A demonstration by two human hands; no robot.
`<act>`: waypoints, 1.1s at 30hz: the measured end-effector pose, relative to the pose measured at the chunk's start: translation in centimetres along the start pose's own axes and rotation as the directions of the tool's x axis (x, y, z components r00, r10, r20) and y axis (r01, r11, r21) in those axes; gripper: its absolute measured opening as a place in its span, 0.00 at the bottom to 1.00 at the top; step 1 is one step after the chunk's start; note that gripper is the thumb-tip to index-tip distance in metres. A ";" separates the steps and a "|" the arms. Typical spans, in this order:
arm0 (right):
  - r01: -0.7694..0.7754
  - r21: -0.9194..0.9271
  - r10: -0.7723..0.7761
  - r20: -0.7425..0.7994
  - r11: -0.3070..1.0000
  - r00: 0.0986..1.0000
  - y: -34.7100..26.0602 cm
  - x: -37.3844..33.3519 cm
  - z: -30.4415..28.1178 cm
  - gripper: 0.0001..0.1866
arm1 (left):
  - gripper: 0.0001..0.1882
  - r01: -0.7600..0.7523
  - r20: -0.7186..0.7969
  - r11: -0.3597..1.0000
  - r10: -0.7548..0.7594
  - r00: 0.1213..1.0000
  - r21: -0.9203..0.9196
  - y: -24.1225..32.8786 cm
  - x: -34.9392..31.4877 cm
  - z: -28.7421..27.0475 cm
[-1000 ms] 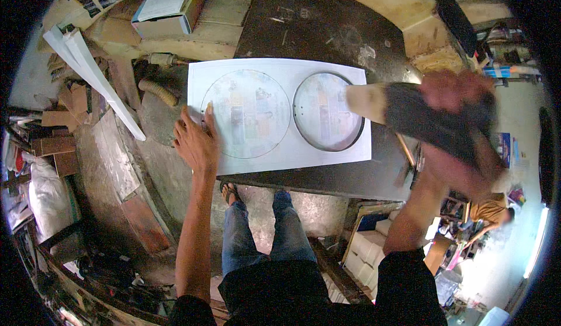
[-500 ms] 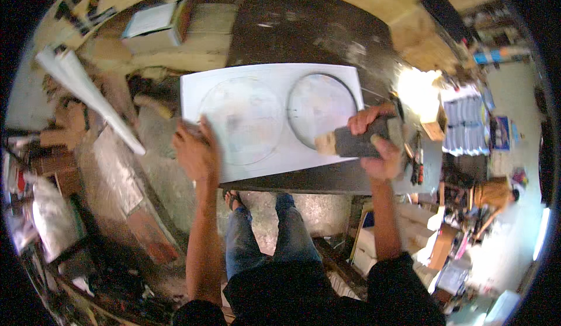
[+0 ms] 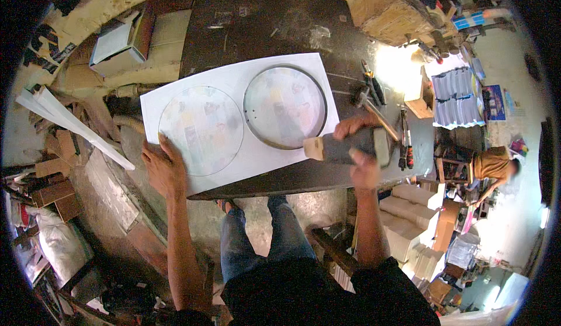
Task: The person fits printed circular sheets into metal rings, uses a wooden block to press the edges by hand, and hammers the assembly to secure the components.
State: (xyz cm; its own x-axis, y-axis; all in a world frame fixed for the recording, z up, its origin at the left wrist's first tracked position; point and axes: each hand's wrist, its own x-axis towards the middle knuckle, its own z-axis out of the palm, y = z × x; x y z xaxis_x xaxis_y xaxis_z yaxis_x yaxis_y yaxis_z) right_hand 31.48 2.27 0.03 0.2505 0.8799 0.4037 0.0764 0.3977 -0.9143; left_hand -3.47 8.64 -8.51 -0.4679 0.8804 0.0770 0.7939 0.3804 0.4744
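A white sheet (image 3: 231,79) lies tilted on the dark worktable, its near edge close to the table's front. A thin circle outline (image 3: 201,87) marks its left half. On the right half sits a thin dark ring (image 3: 248,86). My left hand (image 3: 166,171) grips the sheet's near left edge, thumb on top; its other fingertips are partly hidden. My right hand (image 3: 363,171) is closed around a dark-wrapped block (image 3: 339,146) with a bare wooden end, held over the sheet's near right corner beside the ring. The hand is slightly blurred.
Right of the sheet lie a hammer (image 3: 383,118), pliers (image 3: 373,83) and a red-handled tool (image 3: 408,151). An open box (image 3: 120,42) stands far left. Long white strips (image 3: 82,130) lean at left. Stacked packs (image 3: 459,98) and another person (image 3: 491,165) are to the right.
My view has turned, shifting the sheet and both hands leftward in the picture. The hammer and pliers now show clearly. Both hands keep their holds.
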 end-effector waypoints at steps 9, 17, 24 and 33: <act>0.113 0.144 -0.138 0.178 0.983 0.974 -11.9 7.1 -2.1 0.21 | 0.37 0.015 0.018 0.997 -0.017 1.000 0.071 -1.4 0.2 0.7; -0.031 0.111 0.041 -0.086 0.993 0.995 0.7 5.0 -3.7 0.20 | 0.38 0.099 0.076 0.989 -0.107 0.991 0.112 -2.1 0.7 0.8; -0.246 0.194 0.275 -0.143 0.950 0.951 -4.0 6.2 -1.8 0.20 | 0.33 -0.022 -0.018 0.990 0.019 1.000 -0.139 -2.5 1.1 -1.1; 0.108 0.129 -0.141 0.275 0.986 0.951 -9.9 9.4 -0.6 0.14 | 0.28 0.004 -0.141 1.000 -0.007 0.990 -0.018 -6.6 -2.2 -4.5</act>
State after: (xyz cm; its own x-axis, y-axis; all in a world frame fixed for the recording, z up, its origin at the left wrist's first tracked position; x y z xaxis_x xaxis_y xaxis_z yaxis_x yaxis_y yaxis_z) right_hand 33.67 6.47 12.89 -0.0383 0.8524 0.5214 -0.0219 0.5210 -0.8533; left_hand -9.43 2.95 -7.88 -0.5231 0.8293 0.1964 0.7849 0.3791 0.4901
